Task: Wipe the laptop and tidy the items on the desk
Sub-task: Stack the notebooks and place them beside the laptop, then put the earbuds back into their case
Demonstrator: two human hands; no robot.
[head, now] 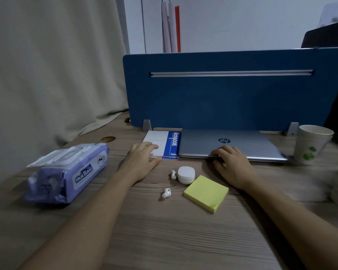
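the closed silver laptop (pixel 230 144) is lying on the wooden desk (pixel 164 230) against the blue divider panel (pixel 222 94), with the notebook (pixel 162 144) lying just beside it on its left. the left hand (pixel 142 158) is resting with relaxed, straight fingers on the notebook's near corner, while the right hand (pixel 230 162) is curling its fingertips onto the laptop's front edge. nearer the person, a white earbud case (pixel 186 174), two loose earbuds (pixel 166 192) and a yellow sticky-note pad (pixel 206 192) are lying between the forearms, a purple wet-wipes pack (pixel 66 172) is sitting well to the left, and stacked paper cups (pixel 310 143) are standing right of the laptop.
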